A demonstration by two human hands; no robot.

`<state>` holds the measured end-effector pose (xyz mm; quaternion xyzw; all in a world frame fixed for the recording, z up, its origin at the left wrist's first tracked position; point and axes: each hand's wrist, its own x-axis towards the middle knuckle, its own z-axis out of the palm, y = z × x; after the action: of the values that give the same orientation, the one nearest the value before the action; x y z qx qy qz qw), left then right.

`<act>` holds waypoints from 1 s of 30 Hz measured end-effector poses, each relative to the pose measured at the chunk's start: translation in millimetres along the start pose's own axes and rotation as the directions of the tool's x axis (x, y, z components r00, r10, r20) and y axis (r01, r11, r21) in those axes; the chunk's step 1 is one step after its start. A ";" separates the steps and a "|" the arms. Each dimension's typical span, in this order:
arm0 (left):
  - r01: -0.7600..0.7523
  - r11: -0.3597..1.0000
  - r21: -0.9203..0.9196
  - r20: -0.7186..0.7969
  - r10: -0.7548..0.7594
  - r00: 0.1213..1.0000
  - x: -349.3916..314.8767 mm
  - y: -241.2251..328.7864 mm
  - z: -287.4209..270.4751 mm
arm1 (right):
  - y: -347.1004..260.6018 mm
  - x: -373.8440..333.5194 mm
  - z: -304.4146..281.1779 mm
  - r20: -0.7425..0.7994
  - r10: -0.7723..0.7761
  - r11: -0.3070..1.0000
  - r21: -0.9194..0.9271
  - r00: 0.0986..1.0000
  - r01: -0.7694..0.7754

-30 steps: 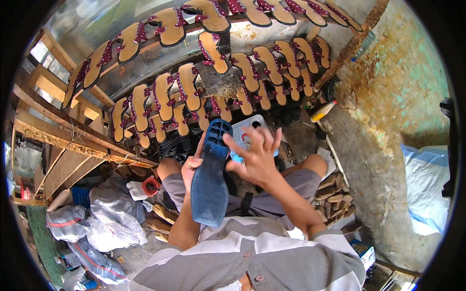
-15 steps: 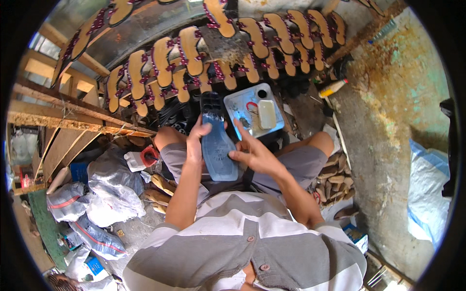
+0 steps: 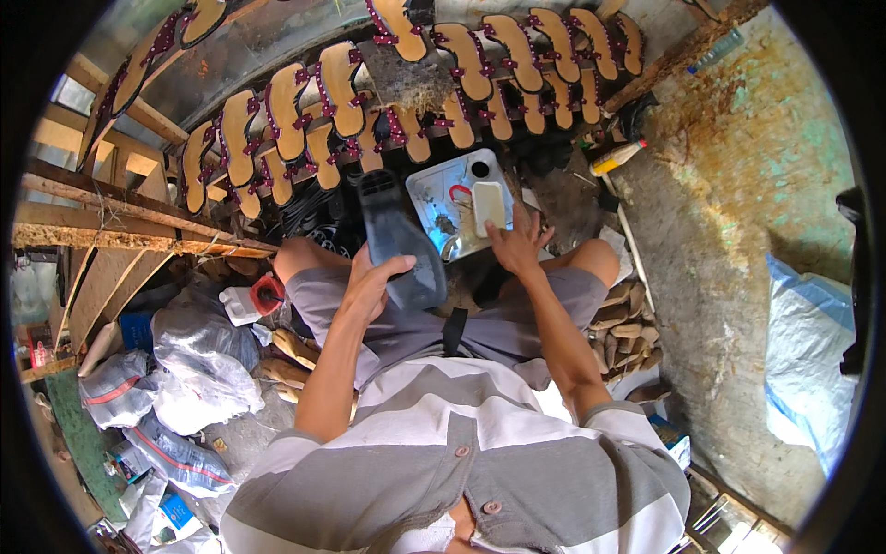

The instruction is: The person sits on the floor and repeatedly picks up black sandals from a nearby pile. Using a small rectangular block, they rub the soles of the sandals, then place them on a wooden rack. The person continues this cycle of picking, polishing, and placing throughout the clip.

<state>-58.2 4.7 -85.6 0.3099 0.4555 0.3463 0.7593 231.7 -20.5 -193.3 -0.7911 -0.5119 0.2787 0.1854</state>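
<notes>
A dark blue-grey shoe sole is gripped by my left hand, its thumb lying across the upper face and the other fingers underneath. The sole slants over my lap, with its slotted end pointing away from me. My right hand is at the near right corner of a pale tray, empty, its fingers spread. Its thumb side is beside a cream rectangular container in the tray; whether they touch, I cannot tell. The tray also holds a red loop-shaped item and a dark round pot.
Rows of tan sandals with dark red dotted straps stand on racks ahead. To the left lie plastic bags and a red-topped white container. Foot-shaped pieces are piled right of my knee. A yellow bottle lies farther right.
My right hand has left the sole and moved right to the tray's near corner. My left hand has shifted its grip lower on the sole, which it still holds.
</notes>
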 end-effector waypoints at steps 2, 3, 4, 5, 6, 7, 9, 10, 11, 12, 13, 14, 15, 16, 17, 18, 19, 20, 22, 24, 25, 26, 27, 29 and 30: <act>-0.035 0.999 0.002 0.037 0.035 0.999 3.1 8.9 6.5 | -29.3 -1.0 -19.5 0.196 -0.010 0.664 0.734 0.981 -0.139; -0.065 0.998 0.016 0.063 0.064 0.996 2.3 11.5 10.7 | -45.9 -3.6 -26.9 0.216 -0.013 0.329 0.923 0.976 -0.200; -0.078 0.996 0.032 0.086 0.075 0.993 0.1 12.7 15.4 | -59.4 -14.8 -32.0 0.239 -0.110 0.245 0.947 0.965 -0.207; -0.068 0.997 0.044 0.121 0.062 0.991 -1.1 14.9 19.4 | -73.8 -23.9 -34.4 0.160 -0.236 0.142 0.982 0.959 -0.129; -0.084 0.996 0.015 0.146 0.080 0.986 -2.5 16.5 24.1 | -89.2 -31.0 -31.7 0.086 -0.429 0.091 0.995 0.899 -0.051; -0.090 0.996 -0.008 0.164 0.090 0.982 -5.7 17.6 27.7 | -100.1 -40.3 -30.2 0.102 -0.416 0.204 0.979 0.904 -0.017; -0.090 0.996 -0.028 0.200 0.094 0.975 -13.0 20.8 32.6 | -114.1 -51.2 -29.2 -0.197 -0.401 0.367 0.860 0.895 0.354; -0.090 0.996 -0.029 0.218 0.094 0.971 -16.8 22.4 33.9 | -115.6 -54.9 -32.0 -0.371 -0.463 0.503 0.638 0.805 0.583; -0.111 0.992 -0.057 0.241 0.122 0.963 -19.2 24.4 35.2 | -118.1 -56.6 -31.6 -0.368 -0.479 0.537 0.596 0.797 0.597; -0.090 0.996 -0.025 0.242 0.094 0.966 -21.4 27.3 35.6 | -117.7 -56.0 -35.4 -0.392 -0.493 0.541 0.561 0.776 0.627; -0.074 0.997 -0.018 0.254 0.076 0.964 -24.3 29.1 36.4 | -117.3 -54.7 -38.3 -0.404 -0.482 0.565 0.535 0.777 0.628; -0.053 0.999 -0.001 0.268 0.051 0.962 -25.6 31.5 37.6 | -116.8 -52.3 -41.9 -0.467 -0.535 0.605 0.369 0.704 0.705; -0.095 0.995 -0.026 0.294 0.098 0.951 -27.4 34.5 38.1 | -116.2 -50.0 -46.4 -0.516 -0.581 0.637 0.194 0.630 0.746; -0.095 0.995 -0.032 0.284 0.100 0.954 -29.1 37.0 39.0 | -117.4 -47.9 -48.6 -0.566 -0.664 0.606 -0.025 0.489 0.795; -0.101 0.994 -0.045 0.294 0.109 0.950 -31.0 39.6 39.7 | -117.6 -46.6 -52.4 -0.647 -0.661 0.558 -0.086 0.379 0.826; -0.113 0.992 -0.060 0.281 0.126 0.951 -32.1 42.4 40.4 | -120.1 -46.1 -53.0 -0.615 -0.632 0.608 -0.017 0.471 0.794; -0.115 0.993 -0.039 0.308 0.122 0.944 -33.4 44.5 41.8 | -122.0 -45.5 -54.7 -0.615 -0.605 0.622 0.032 0.506 0.782; -0.101 0.995 -0.025 0.315 0.104 0.943 -34.3 45.8 43.5 | -124.5 -46.2 -53.7 -0.598 -0.583 0.648 0.066 0.550 0.759; -0.087 0.996 -0.018 0.319 0.089 0.944 -33.9 48.2 46.6 | -128.2 -46.2 -51.4 -0.464 -0.573 0.586 0.344 0.675 0.734; -0.117 0.992 -0.043 0.308 0.125 0.943 -31.9 51.1 48.5 | -129.6 -47.7 -47.8 -0.416 -0.555 0.454 0.574 0.720 0.681; -0.137 0.989 -0.065 0.283 0.149 0.947 -31.3 52.3 49.1 | -128.8 -49.8 -45.9 -0.415 -0.542 0.419 0.620 0.731 0.663; -0.135 0.990 -0.035 0.270 0.140 0.953 -30.3 54.0 49.5 | -127.5 -52.0 -44.6 -0.416 -0.539 0.390 0.648 0.733 0.654; -0.145 0.989 -0.020 0.260 0.145 0.955 -29.3 55.0 50.7 | -124.8 -55.4 -44.0 -0.403 -0.529 0.372 0.681 0.747 0.631; -0.191 0.981 -0.017 0.257 0.189 0.948 -26.7 57.0 52.9 | -118.9 -62.1 -43.7 -0.402 -0.501 0.343 0.721 0.766 0.602; -0.209 0.978 -0.019 0.216 0.208 0.954 -25.5 57.7 53.9 | -115.8 -65.2 -43.7 -0.397 -0.512 0.362 0.704 0.761 0.611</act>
<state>-32.2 8.6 -6.9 0.3937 0.3354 0.3879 0.7630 156.6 -33.2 -76.0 -0.4085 -0.5557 0.3536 0.6319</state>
